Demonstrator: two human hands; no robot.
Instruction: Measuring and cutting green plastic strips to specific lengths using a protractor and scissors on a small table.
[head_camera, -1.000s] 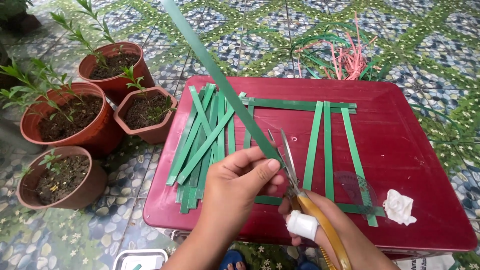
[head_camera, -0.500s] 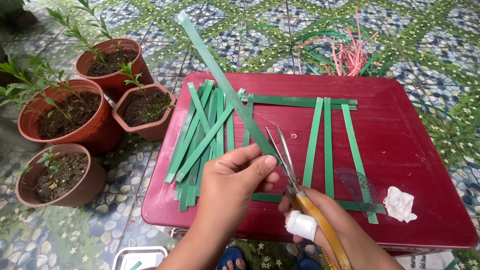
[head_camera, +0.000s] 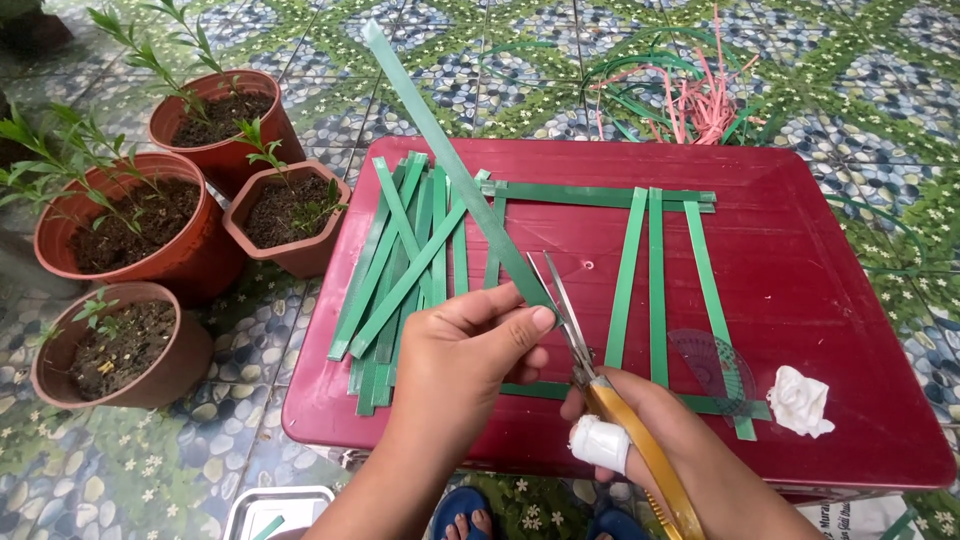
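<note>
Strip (head_camera: 455, 170) now tilted lower than a second ago, pinched in left hand (head_camera: 470, 350) fingers over table's (head_camera: 850, 330) near edge, right hand (head_camera: 650, 450) closed round scissors (head_camera: 575, 330), blades open at strip's end

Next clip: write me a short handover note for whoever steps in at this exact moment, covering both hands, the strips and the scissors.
Left hand: pinches one long green strip, which slants up and away over the red table.
Right hand: holds yellow-handled scissors, blades open at the strip just beyond the left fingers; a white wrap covers one finger.
Done: a pile of cut strips lies on the table's left; more strips are laid out as a frame on its right.
Left: the held strip is uncut.
</note>
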